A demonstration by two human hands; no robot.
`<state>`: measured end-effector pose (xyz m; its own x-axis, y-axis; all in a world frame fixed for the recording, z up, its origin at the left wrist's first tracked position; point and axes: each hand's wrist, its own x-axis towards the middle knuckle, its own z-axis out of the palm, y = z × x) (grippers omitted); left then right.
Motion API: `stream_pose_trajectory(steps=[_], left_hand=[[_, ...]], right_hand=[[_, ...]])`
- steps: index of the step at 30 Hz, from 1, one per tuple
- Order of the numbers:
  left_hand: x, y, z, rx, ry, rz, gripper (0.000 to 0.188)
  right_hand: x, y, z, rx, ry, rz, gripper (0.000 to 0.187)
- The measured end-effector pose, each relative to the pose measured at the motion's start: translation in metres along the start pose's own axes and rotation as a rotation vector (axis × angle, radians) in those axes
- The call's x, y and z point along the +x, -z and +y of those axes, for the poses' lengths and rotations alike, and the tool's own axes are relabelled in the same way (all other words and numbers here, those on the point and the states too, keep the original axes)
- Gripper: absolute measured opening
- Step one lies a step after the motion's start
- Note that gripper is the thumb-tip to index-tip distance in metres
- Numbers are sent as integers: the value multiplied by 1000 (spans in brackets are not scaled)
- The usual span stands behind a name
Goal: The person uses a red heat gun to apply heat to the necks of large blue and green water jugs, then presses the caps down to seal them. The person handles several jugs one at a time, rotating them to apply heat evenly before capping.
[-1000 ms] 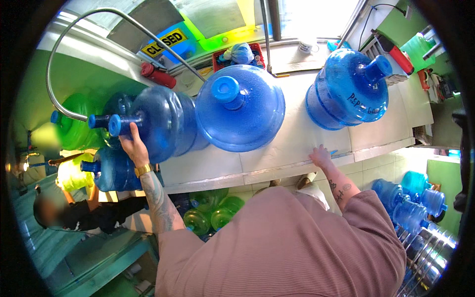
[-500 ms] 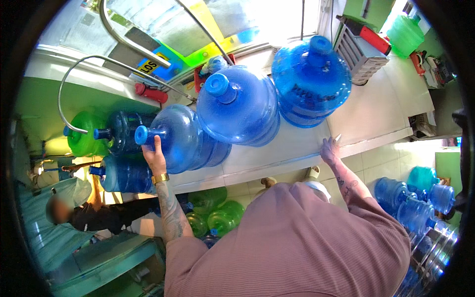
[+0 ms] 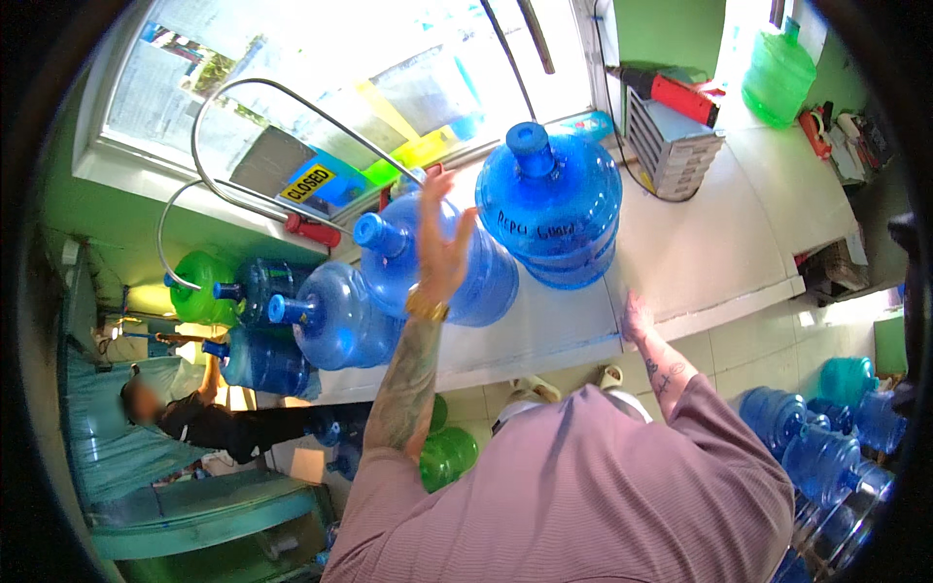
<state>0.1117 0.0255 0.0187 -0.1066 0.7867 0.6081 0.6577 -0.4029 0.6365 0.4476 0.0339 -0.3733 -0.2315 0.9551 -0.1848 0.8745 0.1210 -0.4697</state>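
Note:
Three large blue water jugs with capped necks stand in a row along the white tiled counter (image 3: 714, 248). My left hand (image 3: 447, 243) is raised with fingers spread, holding nothing; it overlaps the middle jug (image 3: 387, 267) in the view, and I cannot tell if it touches it. Just right of its fingertips is the right-hand jug (image 3: 559, 199), which has dark handwriting on its side. The left-hand jug (image 3: 340, 316) is beyond my left forearm. My right hand (image 3: 637, 319) rests at the counter's front edge, fingers extended and nothing in them.
More blue jugs (image 3: 267, 361) and a green jug (image 3: 199, 287) sit at the left end. A curved metal pipe (image 3: 199, 146) arches above them. A person in dark clothes (image 3: 209, 426) is at far left. A grey slatted box (image 3: 671, 146) stands back right; several jugs (image 3: 821, 462) lie lower right.
My left hand has let go of the left-hand jug's neck and moved right and up, its fingers now spread. My right hand stays at the counter edge. The view has shifted.

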Motion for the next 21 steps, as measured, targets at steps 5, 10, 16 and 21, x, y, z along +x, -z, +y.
stream_pose_trajectory(steps=[5,10,16,21], left_hand=[[64,-84,-25,-170,401,-314,69],[49,-104,-29,-14,201,-227,70],[19,-113,-10,108,146,-21,67],[38,-105,-23,-182,213,-209,68]], right_hand=[[13,-15,10,652,-270,-116,49],[25,116,-27,1212,-341,238,27],[47,320,-172,951,310,155,37],[49,354,-271,251,424,176,32]])
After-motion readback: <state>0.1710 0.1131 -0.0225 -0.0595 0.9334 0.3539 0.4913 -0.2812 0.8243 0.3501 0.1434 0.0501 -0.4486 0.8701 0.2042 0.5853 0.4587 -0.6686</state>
